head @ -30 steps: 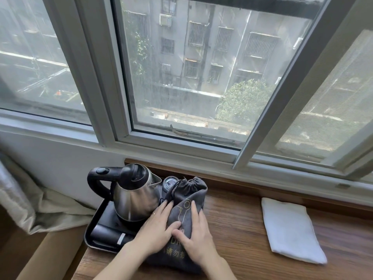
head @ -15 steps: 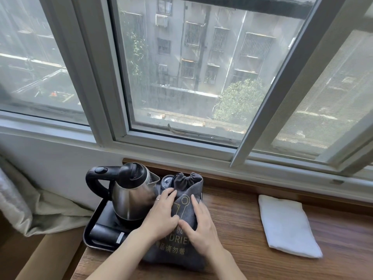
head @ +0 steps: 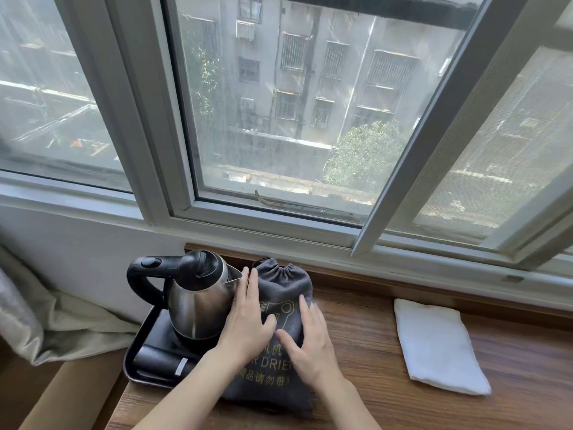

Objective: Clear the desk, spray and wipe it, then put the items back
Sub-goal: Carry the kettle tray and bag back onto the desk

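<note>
Your black tray (head: 133, 361) at the desk's (head: 387, 383) left end holds a shiny steel kettle (head: 198, 302) with a black handle and a dark cylinder lying in front of it. Just right of the kettle lies the soft grey drawstring bag (head: 283, 287), gathered at its top, gold-printed. Your left hand (head: 248, 324) and right hand (head: 310, 346) rest flat on it, fingers straight and loosely spread; a folded white cloth (head: 437, 346) lies well apart to the right.

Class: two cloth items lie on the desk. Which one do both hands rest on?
The dark grey drawstring bag beside the kettle; the white folded cloth lies untouched, apart.
</note>
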Tool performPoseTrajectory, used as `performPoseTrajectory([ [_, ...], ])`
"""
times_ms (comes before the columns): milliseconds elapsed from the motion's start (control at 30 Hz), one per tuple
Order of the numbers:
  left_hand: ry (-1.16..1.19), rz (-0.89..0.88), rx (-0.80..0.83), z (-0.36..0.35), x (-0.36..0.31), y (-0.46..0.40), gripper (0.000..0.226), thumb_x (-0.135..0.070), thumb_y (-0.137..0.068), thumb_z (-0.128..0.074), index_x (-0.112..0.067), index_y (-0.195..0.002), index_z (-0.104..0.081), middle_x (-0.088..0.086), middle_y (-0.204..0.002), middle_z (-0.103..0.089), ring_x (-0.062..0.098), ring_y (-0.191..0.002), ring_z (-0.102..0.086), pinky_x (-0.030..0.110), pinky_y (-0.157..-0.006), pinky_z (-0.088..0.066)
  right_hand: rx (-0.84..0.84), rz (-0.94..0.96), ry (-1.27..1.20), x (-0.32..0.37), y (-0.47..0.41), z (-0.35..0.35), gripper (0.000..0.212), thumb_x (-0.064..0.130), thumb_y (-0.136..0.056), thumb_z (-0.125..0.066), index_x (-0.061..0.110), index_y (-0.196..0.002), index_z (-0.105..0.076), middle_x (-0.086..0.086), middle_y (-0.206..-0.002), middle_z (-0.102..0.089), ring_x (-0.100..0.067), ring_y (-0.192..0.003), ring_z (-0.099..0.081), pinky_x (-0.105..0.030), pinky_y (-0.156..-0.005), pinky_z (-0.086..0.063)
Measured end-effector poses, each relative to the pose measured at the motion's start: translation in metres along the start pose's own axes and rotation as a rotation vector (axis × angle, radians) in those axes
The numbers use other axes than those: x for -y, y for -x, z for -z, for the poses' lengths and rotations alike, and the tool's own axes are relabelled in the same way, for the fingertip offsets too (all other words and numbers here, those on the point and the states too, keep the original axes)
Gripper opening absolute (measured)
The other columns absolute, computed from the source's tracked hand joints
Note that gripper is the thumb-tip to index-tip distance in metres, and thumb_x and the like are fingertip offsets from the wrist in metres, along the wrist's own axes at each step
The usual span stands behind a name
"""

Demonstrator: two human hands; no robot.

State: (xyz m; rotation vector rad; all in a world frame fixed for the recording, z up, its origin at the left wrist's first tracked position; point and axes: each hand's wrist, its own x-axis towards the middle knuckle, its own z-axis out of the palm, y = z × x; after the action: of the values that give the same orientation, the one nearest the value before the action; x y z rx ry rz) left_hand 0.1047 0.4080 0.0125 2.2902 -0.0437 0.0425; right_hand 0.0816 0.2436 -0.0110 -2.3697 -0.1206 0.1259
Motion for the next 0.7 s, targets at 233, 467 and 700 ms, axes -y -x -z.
performPoseTrajectory([
  [233, -0.244, -0.365, 0.024, 0.005, 0.03, 0.032, 0.059, -0.032, -0.091, -0.053, -0.013, -0.146, -0.045, 0.002, -0.157, -0.031, 0.024, -0.147, -0.026, 0.034, -0.119, -0.023, -0.18, 0.264, 0.123, 0.006, 0.02, -0.016, 0.098, 0.058, -0.085, -0.061, 0.008, -0.157, -0.016, -0.011, -0.167, -0.003, -0.022, -0.155, 0.006, -0.033, -0.125, -0.008],
  [467, -0.297, -0.161, 0.193, -0.011, 0.055, 0.034, 0.083, -0.061, -0.093, -0.043, -0.022, -0.157, -0.007, -0.006, -0.164, 0.003, 0.007, -0.149, 0.009, 0.017, -0.116, 0.004, 0.149, 0.043, 0.059, -0.009, 0.019, -0.025, 0.143, 0.083, -0.059, -0.063, 0.022, -0.15, 0.029, 0.011, -0.16, 0.03, -0.003, -0.15, 0.02, -0.004, -0.111, 0.005],
  [700, -0.125, -0.112, 0.218, -0.01, 0.062, 0.047, 0.093, -0.06, -0.089, -0.053, -0.027, -0.156, 0.003, -0.01, -0.161, 0.012, 0.001, -0.148, 0.009, 0.017, -0.118, 0.001, 0.196, 0.046, 0.086, -0.002, 0.018, -0.025, 0.149, 0.086, -0.054, -0.065, 0.022, -0.147, 0.032, 0.013, -0.159, 0.033, 0.008, -0.142, 0.03, -0.004, -0.111, 0.008],
])
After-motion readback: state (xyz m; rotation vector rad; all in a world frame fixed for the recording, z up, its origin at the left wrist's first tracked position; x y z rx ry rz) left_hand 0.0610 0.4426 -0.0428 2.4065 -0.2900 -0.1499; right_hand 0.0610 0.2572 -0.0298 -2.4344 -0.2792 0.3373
